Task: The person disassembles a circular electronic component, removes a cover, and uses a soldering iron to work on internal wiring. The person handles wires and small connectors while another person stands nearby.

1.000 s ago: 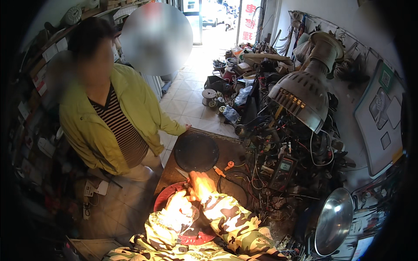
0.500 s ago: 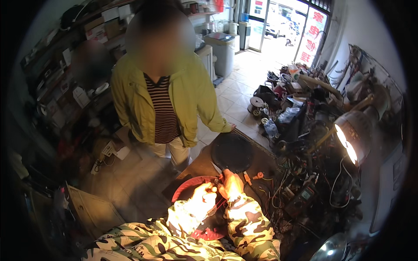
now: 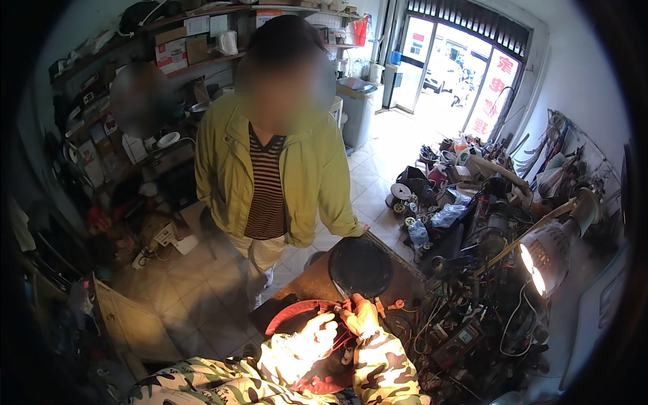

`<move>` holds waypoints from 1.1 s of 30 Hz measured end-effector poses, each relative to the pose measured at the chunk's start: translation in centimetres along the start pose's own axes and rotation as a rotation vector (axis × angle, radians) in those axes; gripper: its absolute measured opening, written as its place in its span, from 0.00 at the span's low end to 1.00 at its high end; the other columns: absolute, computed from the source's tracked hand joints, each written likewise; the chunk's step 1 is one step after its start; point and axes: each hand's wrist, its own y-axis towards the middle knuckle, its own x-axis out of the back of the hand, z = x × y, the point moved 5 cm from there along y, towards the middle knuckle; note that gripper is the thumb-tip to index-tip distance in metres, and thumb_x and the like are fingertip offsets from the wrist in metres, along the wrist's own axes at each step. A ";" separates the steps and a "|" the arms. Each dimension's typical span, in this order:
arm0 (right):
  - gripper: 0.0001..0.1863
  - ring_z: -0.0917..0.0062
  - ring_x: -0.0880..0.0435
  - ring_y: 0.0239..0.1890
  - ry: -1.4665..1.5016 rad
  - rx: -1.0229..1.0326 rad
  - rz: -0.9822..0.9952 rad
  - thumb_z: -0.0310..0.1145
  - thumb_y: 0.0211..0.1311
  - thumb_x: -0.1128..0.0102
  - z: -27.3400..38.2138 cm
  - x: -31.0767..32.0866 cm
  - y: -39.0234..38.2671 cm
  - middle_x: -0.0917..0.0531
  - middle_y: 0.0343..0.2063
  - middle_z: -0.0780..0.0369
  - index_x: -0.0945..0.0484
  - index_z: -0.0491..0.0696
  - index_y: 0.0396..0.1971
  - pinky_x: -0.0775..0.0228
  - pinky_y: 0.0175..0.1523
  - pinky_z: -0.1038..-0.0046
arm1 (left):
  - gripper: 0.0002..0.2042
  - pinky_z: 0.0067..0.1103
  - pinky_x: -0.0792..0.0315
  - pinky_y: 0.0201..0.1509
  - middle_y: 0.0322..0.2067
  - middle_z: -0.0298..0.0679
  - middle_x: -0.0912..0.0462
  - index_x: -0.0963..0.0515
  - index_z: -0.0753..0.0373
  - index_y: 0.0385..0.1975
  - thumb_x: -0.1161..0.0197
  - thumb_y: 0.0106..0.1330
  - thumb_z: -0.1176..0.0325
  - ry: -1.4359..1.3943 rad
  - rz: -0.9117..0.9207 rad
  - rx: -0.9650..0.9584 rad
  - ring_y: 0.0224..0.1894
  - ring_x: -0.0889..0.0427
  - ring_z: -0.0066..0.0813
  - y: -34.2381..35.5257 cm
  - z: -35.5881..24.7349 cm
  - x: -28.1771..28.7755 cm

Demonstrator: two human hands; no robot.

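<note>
A round red appliance housing [image 3: 282,318] lies open on the bench in front of me, with red wires [image 3: 343,339] and dark parts inside. My left hand [image 3: 320,331], washed out by the lamplight, is over the housing with its fingers curled together; what they hold, if anything, does not show. Close beside it, my right hand [image 3: 365,317] is closed in a pinch at the housing's far right rim. A small dark piece shows at its fingertips, too small to name. A round black disc [image 3: 361,266] lies just beyond my hands.
A lit lamp [image 3: 543,262] hangs over the right side. Tangled cables and a multimeter [image 3: 464,336] crowd the bench's right. Orange connectors [image 3: 393,306] lie near my right hand. Across the bench stands a person in a yellow-green jacket [image 3: 300,179], one hand on its edge.
My view has tilted up, so the bench and hands appear lower. Both hands stay close together over the red housing, with little visible change in their grip.
</note>
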 end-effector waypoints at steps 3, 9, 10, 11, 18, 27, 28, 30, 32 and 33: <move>0.18 0.70 0.25 0.21 -0.017 -0.055 0.008 0.39 0.46 0.37 0.8 0.3 -0.5 0.24 0.16 0.54 0.22 0.41 0.33 0.33 0.30 0.66 | 0.10 0.18 0.47 0.11 0.14 0.25 0.40 0.30 0.49 0.31 0.50 0.77 0.58 -0.045 0.232 0.056 0.10 0.44 0.19 0.0 0.3 1.0; 0.11 0.79 0.28 0.23 0.116 0.033 -0.213 0.39 0.63 0.39 0.3 0.1 0.1 0.23 0.18 0.61 0.23 0.46 0.30 0.33 0.30 0.70 | 0.05 0.16 0.44 0.12 0.17 0.24 0.39 0.28 0.47 0.45 0.50 0.77 0.60 0.132 -0.063 -0.184 0.12 0.42 0.17 -0.8 -0.7 -2.0; 0.07 0.80 0.30 0.23 0.171 -0.095 -0.186 0.34 0.60 0.40 0.2 -0.1 -0.1 0.26 0.17 0.63 0.23 0.46 0.31 0.34 0.30 0.71 | 0.06 0.16 0.43 0.13 0.18 0.24 0.39 0.27 0.47 0.47 0.50 0.77 0.60 0.109 -0.130 -0.208 0.12 0.42 0.17 -0.8 -1.1 -2.0; 0.14 0.64 0.21 0.26 0.239 -0.121 -0.063 0.33 0.50 0.42 -0.1 0.3 -0.4 0.22 0.21 0.52 0.24 0.44 0.36 0.29 0.35 0.64 | 0.07 0.16 0.43 0.13 0.18 0.24 0.39 0.27 0.46 0.49 0.50 0.77 0.61 0.092 -0.136 -0.206 0.12 0.41 0.17 -0.8 -1.2 -1.9; 0.21 0.70 0.21 0.31 0.319 -0.201 -0.058 0.30 0.44 0.39 -2.0 0.5 -1.5 0.19 0.28 0.55 0.23 0.41 0.43 0.28 0.41 0.70 | 0.23 0.14 0.42 0.12 0.23 0.28 0.36 0.40 0.44 0.71 0.54 0.77 0.68 0.221 -0.316 -0.201 0.14 0.39 0.15 -0.3 -1.0 -4.2; 0.25 0.68 0.18 0.37 0.387 -0.244 -0.023 0.29 0.46 0.35 -3.2 -0.1 -1.6 0.16 0.33 0.53 0.24 0.40 0.48 0.27 0.47 0.70 | 0.24 0.15 0.42 0.12 0.23 0.29 0.33 0.40 0.44 0.71 0.55 0.77 0.69 0.000 0.091 -0.127 0.14 0.38 0.15 0.8 -1.8 0.8; 0.25 0.68 0.18 0.37 0.416 -0.251 -0.021 0.29 0.46 0.35 -3.2 0.1 -1.7 0.16 0.33 0.53 0.24 0.40 0.49 0.27 0.47 0.69 | 0.25 0.15 0.42 0.12 0.24 0.30 0.32 0.41 0.44 0.72 0.55 0.77 0.69 0.012 0.086 -0.123 0.14 0.38 0.15 1.1 -1.7 0.8; 0.25 0.68 0.18 0.37 0.349 -0.238 -0.013 0.29 0.46 0.34 -2.9 0.2 -1.8 0.16 0.34 0.54 0.24 0.41 0.48 0.27 0.47 0.69 | 0.26 0.15 0.42 0.11 0.25 0.31 0.30 0.44 0.44 0.73 0.55 0.77 0.70 0.040 0.072 -0.134 0.14 0.37 0.16 1.0 -1.4 0.6; 0.24 0.68 0.18 0.37 0.290 -0.253 0.010 0.29 0.46 0.33 -2.4 -0.1 -1.8 0.16 0.33 0.54 0.24 0.41 0.47 0.27 0.47 0.70 | 0.28 0.15 0.42 0.11 0.25 0.32 0.29 0.48 0.43 0.75 0.55 0.76 0.70 0.207 -0.080 -0.158 0.13 0.37 0.16 0.5 -1.5 0.8; 0.24 0.68 0.19 0.36 0.334 -0.261 -0.012 0.29 0.47 0.33 -2.9 -0.1 -1.9 0.16 0.33 0.54 0.24 0.41 0.47 0.27 0.46 0.69 | 0.29 0.15 0.42 0.11 0.25 0.32 0.28 0.50 0.43 0.75 0.54 0.76 0.70 0.293 -0.146 -0.160 0.13 0.38 0.17 0.4 -1.5 0.5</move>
